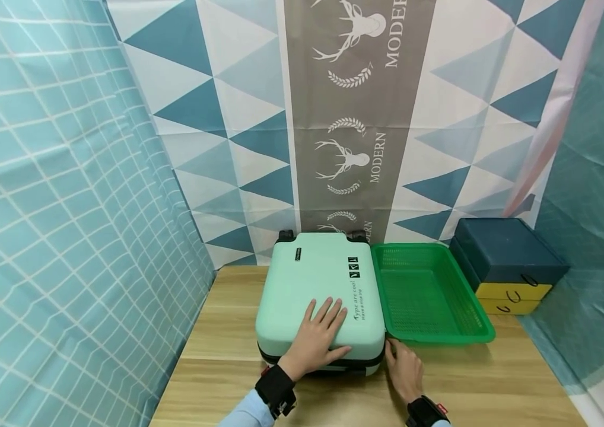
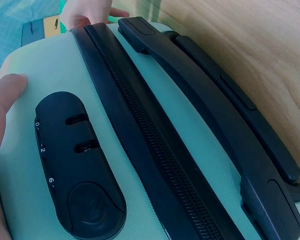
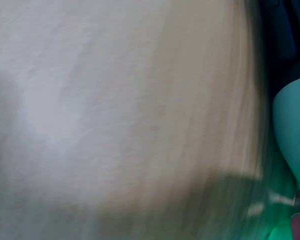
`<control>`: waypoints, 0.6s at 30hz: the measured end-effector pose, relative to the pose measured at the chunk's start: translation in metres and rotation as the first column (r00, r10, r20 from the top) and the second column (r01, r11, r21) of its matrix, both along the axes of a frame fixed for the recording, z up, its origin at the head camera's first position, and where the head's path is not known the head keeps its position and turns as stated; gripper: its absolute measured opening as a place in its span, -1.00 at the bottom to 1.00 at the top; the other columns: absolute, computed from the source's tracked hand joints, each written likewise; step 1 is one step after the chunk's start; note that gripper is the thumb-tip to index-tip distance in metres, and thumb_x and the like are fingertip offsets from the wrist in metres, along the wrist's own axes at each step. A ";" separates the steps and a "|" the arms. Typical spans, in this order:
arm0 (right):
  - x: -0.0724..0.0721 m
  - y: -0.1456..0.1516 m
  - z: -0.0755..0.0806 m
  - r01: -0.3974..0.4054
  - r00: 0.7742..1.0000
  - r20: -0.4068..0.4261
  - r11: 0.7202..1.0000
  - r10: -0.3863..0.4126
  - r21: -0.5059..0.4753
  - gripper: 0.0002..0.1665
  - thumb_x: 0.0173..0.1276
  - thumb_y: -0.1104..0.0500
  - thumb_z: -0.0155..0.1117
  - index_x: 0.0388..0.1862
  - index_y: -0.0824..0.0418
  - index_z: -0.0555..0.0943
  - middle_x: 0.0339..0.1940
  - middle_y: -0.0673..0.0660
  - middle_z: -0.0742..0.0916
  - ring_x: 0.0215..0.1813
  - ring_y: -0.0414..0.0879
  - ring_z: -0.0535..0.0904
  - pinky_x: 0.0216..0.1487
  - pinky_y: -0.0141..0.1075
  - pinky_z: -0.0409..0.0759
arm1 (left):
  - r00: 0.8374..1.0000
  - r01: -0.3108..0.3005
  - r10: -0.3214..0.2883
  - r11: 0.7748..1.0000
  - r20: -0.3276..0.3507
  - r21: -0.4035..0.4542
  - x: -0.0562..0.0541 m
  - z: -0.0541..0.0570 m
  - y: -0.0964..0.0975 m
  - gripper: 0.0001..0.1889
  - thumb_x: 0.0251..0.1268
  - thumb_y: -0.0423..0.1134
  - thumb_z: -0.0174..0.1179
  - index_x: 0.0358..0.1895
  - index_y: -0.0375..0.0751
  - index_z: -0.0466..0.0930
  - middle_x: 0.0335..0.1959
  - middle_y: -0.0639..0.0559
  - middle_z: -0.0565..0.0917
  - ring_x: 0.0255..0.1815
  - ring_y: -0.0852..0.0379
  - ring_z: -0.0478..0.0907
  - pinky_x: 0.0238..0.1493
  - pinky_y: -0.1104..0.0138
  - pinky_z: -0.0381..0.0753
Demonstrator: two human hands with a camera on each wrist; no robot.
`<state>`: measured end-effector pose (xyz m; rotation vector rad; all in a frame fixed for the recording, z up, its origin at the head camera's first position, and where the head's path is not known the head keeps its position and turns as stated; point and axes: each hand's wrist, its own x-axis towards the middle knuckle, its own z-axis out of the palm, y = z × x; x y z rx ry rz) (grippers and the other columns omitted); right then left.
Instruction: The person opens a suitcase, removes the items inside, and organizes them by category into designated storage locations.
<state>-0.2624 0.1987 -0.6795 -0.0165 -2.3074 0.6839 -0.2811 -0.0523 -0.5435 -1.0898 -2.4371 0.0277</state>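
Suitcase: one mint-green hard case [image 1: 312, 273] lay flat on the wooden tabletop [image 1: 227, 332], near the middle, its two visible black wheels [image 1: 285, 236] toward the patterned backdrop [image 1: 259, 154].
Case edges: the right side ran just beside the green basket [image 1: 486, 332], leaving little room there; tabletop stretched on the left toward the tiled curtain [image 1: 67, 178] and in front toward the person.
Front face: one black zipper band [image 2: 140, 125] ran between one combination lock [image 2: 80, 165], with two slots, and two black handle bars [image 2: 200, 100].
Left hand: the hand [image 1: 317, 339] rested palm down on the lid, fingers spread wide.
Right hand: the hand [image 1: 404, 369] stood at the near right corner beside the zipper band, fingers curled narrow; whether they pinched anything could not be told, the right wrist view being blurred.
Wristbands: two, black [image 1: 275, 390], one per arm.
Boxes: one stack [image 1: 510, 249] of dark blue above yellow, with three black loops, stood right of the basket, near its far end.
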 end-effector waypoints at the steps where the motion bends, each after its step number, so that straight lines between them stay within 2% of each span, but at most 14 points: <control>1: 0.001 0.000 -0.001 -0.002 1.000 -0.026 1.000 0.002 0.001 -0.86 0.19 0.33 0.44 -0.25 0.32 0.75 -0.41 0.25 0.76 -0.56 0.13 0.65 -0.66 -0.04 0.48 | 1.000 -0.001 0.001 1.000 -0.003 0.001 0.000 0.000 0.000 -0.15 0.36 0.36 0.04 0.52 -0.14 0.22 0.52 -0.13 0.22 0.53 -0.11 0.10 0.41 -0.13 0.11; 7: 0.003 0.000 -0.002 -0.043 0.988 -0.148 0.999 0.044 0.012 -0.80 0.16 0.38 0.44 -0.19 0.33 0.74 -0.35 0.26 0.77 -0.54 0.12 0.67 -0.68 -0.09 0.47 | 1.000 -0.009 0.009 1.000 -0.002 0.013 -0.002 0.000 -0.001 -0.15 0.34 0.35 0.06 0.52 -0.14 0.22 0.52 -0.13 0.22 0.54 -0.11 0.08 0.42 -0.13 0.09; 12: 0.010 0.006 -0.002 -0.110 0.979 -0.169 0.994 0.113 0.026 -0.78 0.11 0.44 0.45 -0.21 0.35 0.75 -0.38 0.23 0.77 -0.49 0.05 0.69 -0.59 -0.10 0.56 | 1.000 -0.006 0.007 1.000 -0.030 0.012 -0.002 0.000 0.000 -0.15 0.34 0.35 0.07 0.52 -0.14 0.23 0.51 -0.14 0.24 0.53 -0.11 0.10 0.41 -0.13 0.10; 18: 0.022 0.012 -0.007 -0.151 0.969 -0.187 0.986 0.161 0.071 -0.75 -0.02 0.47 0.50 -0.28 0.38 0.76 -0.50 0.17 0.74 -0.53 -0.02 0.63 -0.58 -0.17 0.55 | 0.998 0.008 -0.007 1.000 -0.066 0.018 0.000 -0.001 0.000 -0.16 0.32 0.35 0.10 0.50 -0.16 0.27 0.48 -0.17 0.29 0.50 -0.14 0.17 0.38 -0.14 0.17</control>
